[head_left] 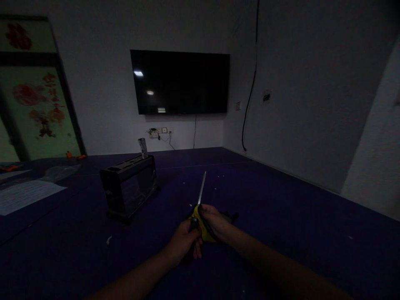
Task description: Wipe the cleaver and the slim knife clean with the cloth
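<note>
In the dim head view, a yellow and black object is between my two hands, low in the middle. A thin straight silver metal strip or shaft points away from its far end; its exact kind is too dark to tell. My right hand is closed on the object's right side, with the thumb near its top edge. My left hand is closed at its left side, fingers curled around a small dark part. Some dark shape lies just beyond my right wrist, partly hidden.
A black box-shaped frame with clear sides stands left on the dark blue surface, a patterned cylinder upright on top. Printed paper, clear plastic and orange pieces lie farther left. White scraps are scattered about.
</note>
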### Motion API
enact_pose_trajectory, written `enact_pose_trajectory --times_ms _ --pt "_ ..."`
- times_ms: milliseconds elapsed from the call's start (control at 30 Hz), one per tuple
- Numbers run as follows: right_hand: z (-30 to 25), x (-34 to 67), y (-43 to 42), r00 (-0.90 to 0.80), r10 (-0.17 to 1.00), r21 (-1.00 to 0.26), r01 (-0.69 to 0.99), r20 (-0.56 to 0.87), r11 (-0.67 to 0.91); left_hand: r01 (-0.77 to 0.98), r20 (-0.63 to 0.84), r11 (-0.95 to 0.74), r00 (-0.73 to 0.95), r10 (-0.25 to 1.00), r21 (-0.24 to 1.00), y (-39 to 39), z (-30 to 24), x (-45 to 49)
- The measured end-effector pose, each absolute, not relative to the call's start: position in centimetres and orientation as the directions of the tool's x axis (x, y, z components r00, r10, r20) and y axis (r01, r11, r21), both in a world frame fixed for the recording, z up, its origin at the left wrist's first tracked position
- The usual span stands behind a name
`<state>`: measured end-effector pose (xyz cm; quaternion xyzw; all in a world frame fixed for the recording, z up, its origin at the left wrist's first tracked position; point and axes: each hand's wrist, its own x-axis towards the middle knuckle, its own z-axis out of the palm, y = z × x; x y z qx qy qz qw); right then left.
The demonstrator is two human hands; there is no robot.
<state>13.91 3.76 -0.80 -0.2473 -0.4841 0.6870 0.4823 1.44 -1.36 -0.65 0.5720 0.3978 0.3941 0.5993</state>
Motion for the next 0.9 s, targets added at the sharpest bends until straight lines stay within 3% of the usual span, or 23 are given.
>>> enact_pose_trajectory --times_ms 667,900 --pt "-0.95 14.16 3.71 -0.353 0.930 -0.909 -0.414 0.103 -0.056 -0.025 0.024 -0.015 0.396 0.918 1.000 -1.27 -0.85 1.56" --pt "-0.35 14.19 3.37 -0.417 0.899 -0.913 -0.405 0.133 -0.053 -0.068 -0.016 0.047 0.396 0.918 0.997 -1.39 -0.47 1.28"
